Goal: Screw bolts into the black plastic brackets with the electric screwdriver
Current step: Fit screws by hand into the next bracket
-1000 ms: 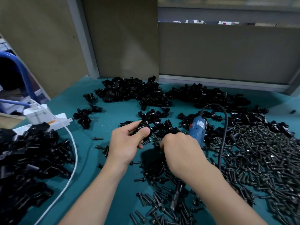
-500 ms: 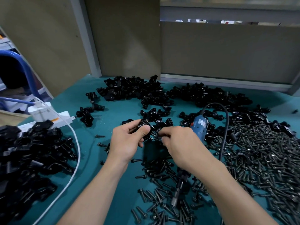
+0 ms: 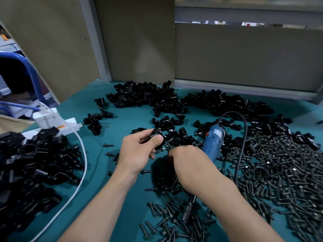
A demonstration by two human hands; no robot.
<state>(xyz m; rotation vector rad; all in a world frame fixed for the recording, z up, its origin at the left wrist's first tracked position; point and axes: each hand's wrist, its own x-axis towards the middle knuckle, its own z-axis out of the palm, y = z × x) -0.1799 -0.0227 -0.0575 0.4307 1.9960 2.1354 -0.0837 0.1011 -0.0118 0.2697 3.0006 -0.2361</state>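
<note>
1. The left hand (image 3: 139, 152) has its grip closed on one black bracket (image 3: 156, 137), pinched between the thumb and curled fingers. It is held just above the middle of the tabletop (image 3: 122, 123).
2. The right hand (image 3: 188, 161) is wrapped round the electric screwdriver (image 3: 213, 142), so its grip is closed on the tool. The blue body sticks out toward the far edge. The bit (image 3: 189, 206) pokes out under the wrist toward the near edge, pointing away from the bracket.
3. The right fingertips reach toward the bracket but are hidden behind the back of the hand.
4. A single bolt (image 3: 160, 151) shows just below the held bracket, between the two hands. I cannot tell whether it already sits in a hole or is only being offered up.
5. The step in hand looks like starting a bolt into the bracket by finger, before any driving.
6. The next move calls for the bolt to sit straight in its hole. The tool must then be turned round so the bit meets the bolt head in line, and the left grip must brace the bracket against the twist.
7. The loose bolts (image 3: 279, 172) cover the right side of the tabletop and spill toward the near edge.
8. One bracket heap (image 3: 148, 96) lies along the far edge, and another heap (image 3: 35, 163) lies at the left edge.
9. The black cord (image 3: 242, 145) arches from the tool over the bolts and could drag some as the tool swings.
</note>
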